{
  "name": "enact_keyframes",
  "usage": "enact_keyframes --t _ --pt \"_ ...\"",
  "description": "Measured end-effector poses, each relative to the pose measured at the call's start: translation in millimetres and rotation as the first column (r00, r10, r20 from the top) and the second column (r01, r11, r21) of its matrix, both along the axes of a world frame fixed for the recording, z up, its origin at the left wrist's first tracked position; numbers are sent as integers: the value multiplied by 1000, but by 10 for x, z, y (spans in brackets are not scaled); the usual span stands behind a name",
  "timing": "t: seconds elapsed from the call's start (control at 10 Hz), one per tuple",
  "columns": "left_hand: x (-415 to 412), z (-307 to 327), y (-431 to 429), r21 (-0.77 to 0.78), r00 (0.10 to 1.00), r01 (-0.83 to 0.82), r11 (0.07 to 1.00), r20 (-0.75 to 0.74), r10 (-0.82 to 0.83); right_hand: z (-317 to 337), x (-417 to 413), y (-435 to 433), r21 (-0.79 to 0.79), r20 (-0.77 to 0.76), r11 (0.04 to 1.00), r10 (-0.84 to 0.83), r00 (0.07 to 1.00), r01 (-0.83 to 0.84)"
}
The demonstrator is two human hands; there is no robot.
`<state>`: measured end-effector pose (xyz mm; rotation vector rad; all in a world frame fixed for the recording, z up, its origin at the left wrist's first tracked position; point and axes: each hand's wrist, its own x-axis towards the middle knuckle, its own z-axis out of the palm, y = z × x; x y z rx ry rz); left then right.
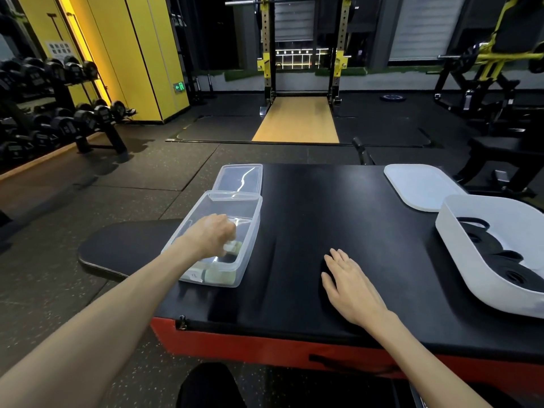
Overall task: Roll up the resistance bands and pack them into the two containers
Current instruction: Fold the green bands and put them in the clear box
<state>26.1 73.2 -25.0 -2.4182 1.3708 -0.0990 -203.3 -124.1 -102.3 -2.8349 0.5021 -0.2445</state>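
Gym hall, dim; floor (141, 172) of dark speckled rubber tiles, with black mats round a pale wooden platform (295, 119) that runs under a yellow-and-black power rack (266, 54) at the far wall. Left: tall yellow wall panels (141, 54) with a lit strip along one edge, a green exit sign (179, 87) low on them, a tiered dumbbell rack (59, 119) full of black dumbbells; right: a black-and-yellow weight machine (485, 69), a weight plate (391, 97) flat on the floor; grey blinds (418, 28) over the windows behind. Near: worktop (309, 201), black padded top, red side.
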Motion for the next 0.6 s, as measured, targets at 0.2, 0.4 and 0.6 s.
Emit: enact_keyframes --t 0.2,0.4,0.6 --pt "-15 46 44 2 997 20 1000 -78 -20 14 -8 13 4 -3 1000 -7 1000 7" --pt "-9 29 108 -13 983 -18 1000 -180 16 18 -1 19 7 1 1000 -5 1000 5" --pt "62 39 194 -131 922 -11 991 -386 -41 14 2 18 9 6 1000 -6 1000 6"
